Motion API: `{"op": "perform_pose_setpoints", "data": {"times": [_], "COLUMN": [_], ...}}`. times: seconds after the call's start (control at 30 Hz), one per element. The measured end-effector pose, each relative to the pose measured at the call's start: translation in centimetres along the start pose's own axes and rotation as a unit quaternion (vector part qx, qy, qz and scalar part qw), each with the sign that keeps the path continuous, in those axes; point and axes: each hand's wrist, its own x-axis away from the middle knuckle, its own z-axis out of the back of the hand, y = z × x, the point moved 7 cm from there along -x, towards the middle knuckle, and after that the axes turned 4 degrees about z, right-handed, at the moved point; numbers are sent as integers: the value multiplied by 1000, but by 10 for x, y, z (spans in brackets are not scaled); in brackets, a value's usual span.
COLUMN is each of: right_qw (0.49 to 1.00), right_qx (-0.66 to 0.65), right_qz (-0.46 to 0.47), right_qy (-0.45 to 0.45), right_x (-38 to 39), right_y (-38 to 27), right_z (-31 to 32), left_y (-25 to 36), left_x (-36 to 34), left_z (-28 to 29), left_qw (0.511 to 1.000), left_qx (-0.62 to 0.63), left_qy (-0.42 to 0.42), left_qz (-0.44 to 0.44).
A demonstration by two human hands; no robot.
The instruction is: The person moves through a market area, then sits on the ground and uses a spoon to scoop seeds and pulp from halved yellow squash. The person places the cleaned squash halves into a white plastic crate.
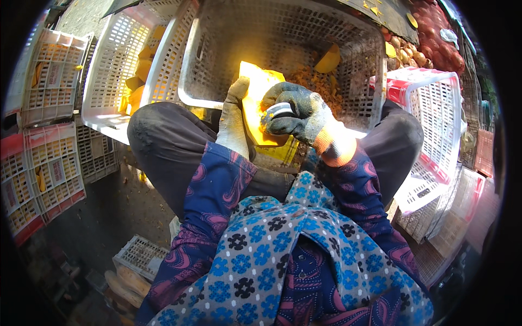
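A large wedge of bright orange pumpkin (259,89) is held up in front of me, over the near rim of a white crate. My left hand (235,96), in a dirty pale knitted glove, grips its left edge. Against its right side rests my right hand (296,110), in a dark-coated glove with an orange cuff, its fingers curled round a small curved tool (280,111) with a shiny pale band. The tool's working end is hidden by the fingers and the pumpkin. Inside the crate (234,49) lie stringy orange scraps (322,87) and another pumpkin piece (328,58).
Left of me, a white crate (111,70) holds pumpkin pieces (140,70), with stacked crates (51,157) beyond. To the right stand a red-and-white crate (432,103), loose onions (408,54) and red net sacks (435,35). Long pale gourds (125,288) lie at lower left.
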Motion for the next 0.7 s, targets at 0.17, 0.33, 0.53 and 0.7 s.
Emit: {"op": "perform_pose_setpoints", "data": {"times": [0.17,0.33,0.53,0.7], "right_qw": [997,996,988,979], "right_qx": [-54,13,24,-16], "right_qz": [-49,-84,-101,-114], "right_qy": [-17,20,111,167], "right_x": [3,3,6,8], "right_y": [18,38,47,53], "right_z": [1,5,11,17], "left_y": [2,-3,-1,3], "left_x": [1,-3,-1,-2], "left_z": [1,9,18,23], "left_qw": [1000,998,995,993], "left_qx": [-25,-46,-73,-76], "left_qy": [11,22,68,89], "left_qz": [-10,44,-1,-27]}}
